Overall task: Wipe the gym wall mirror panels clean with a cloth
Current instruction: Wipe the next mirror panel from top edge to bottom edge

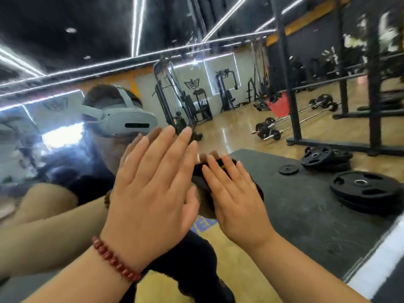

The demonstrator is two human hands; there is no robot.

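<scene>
Head view — both hands (pixel 153 193) flat, fingers (pixel 220 171) straight

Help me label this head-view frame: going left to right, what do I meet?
Reflected headset → left hand flat on the mirror → right hand pressing the dark cloth → stacked weight plates.

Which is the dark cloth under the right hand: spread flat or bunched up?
Bunched up. The dark cloth shows as a crumpled wad pressed to the mirror under the right hand, whose fingers lie straight.
</scene>
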